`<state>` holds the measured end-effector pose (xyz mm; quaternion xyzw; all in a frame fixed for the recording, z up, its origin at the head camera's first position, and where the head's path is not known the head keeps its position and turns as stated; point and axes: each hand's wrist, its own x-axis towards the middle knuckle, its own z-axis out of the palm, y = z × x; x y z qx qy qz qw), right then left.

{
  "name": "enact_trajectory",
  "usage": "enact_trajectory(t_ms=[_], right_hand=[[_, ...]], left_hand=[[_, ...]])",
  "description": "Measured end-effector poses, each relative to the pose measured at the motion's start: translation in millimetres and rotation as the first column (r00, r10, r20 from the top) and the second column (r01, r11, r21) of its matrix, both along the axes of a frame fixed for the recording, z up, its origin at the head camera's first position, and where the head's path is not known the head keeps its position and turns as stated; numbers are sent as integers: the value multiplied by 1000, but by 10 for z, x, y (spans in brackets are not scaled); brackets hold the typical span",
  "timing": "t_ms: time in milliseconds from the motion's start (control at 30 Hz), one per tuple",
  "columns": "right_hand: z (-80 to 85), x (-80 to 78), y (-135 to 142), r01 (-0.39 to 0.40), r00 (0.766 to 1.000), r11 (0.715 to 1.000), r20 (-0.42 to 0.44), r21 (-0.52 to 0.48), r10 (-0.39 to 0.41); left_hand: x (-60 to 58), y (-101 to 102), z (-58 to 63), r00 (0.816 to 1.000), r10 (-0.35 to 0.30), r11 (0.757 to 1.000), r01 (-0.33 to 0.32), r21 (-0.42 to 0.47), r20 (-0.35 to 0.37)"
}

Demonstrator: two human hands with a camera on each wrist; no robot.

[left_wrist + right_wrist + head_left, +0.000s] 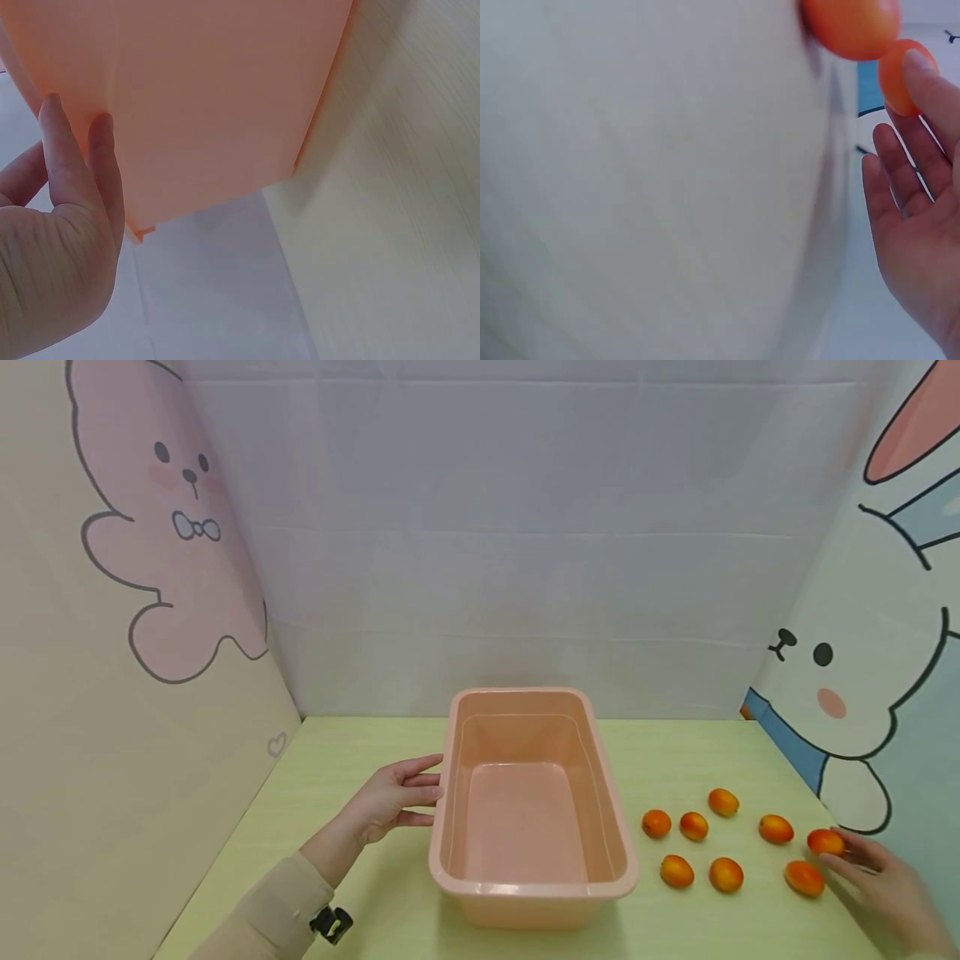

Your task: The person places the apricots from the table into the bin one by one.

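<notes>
While pinching one orange fruit (826,842) between thumb and fingertips of the right hand (888,885), out beyond the palm (just beside another fruit (805,878)), rests the extended, spread fingers of the left hand (390,797) against the left side of the pink tub (536,889), well apart from the pinched fruit.

Green table (675,756) bears basin (528,827) — and orange fruits (726,875).
</notes>
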<state>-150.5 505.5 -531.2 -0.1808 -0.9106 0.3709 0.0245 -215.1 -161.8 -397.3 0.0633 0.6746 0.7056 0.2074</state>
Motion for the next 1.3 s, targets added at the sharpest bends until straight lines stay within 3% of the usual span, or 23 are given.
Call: enact_trajectory(t_ms=[233,500,800,1100,1300], right_hand=[[417,-11,-184,-84,985,994,-141,76,95],[851,-82,-616,-167,973,984,-152,57,174],[1300,-345,-1159,-348,899,931,-243,108,364],[1721,-590,-1685,-499,770,855,-380,142,513],[1992,-764,-2015,-558,739,826,-404,82,539]], left_hand=[[-8,0,-5,1000,2,1000,-2,4,-1],[-9,2,1,1000,2,1000,-2,-2,2],[-7,2,1,1000,8,1000,-8,-8,4],[-9,4,5,1000,-2,1000,2,-7,4],[-20,3,6,1000,-6,1000,6,-11,1]])
